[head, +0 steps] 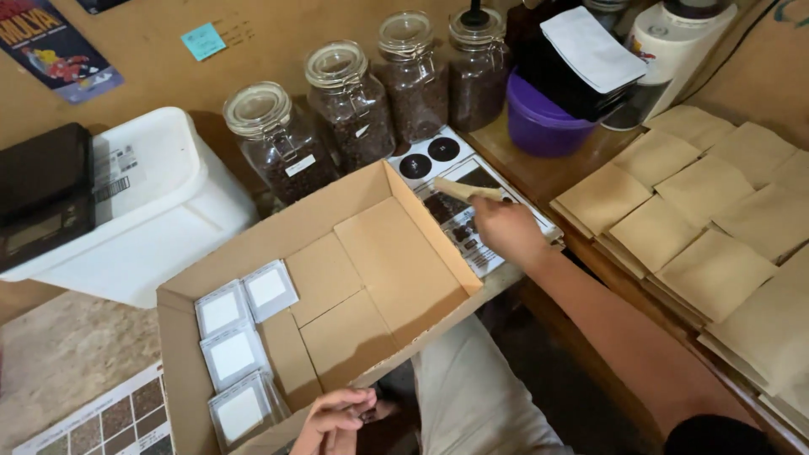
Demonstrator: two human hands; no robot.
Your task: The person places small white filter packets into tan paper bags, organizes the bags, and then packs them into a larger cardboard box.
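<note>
An open cardboard box (pixel 371 194) lies in front of me with several small white packets (pixel 233 354) stacked in its left end. My right hand (pixel 504 227) reaches past the box's right wall and holds a flat wooden stick (pixel 465 190) over a sheet of round labels (pixel 459 221). My left hand (pixel 333 421) is curled at the box's near edge with something small and dark in its fingers; I cannot tell what it is.
Several glass jars of dark coffee beans (pixel 354 105) line the back. A white bin (pixel 152 202) with a black scale (pixel 42 198) stands left. A purple tub (pixel 543 122) and brown paper pouches (pixel 699 219) fill the right.
</note>
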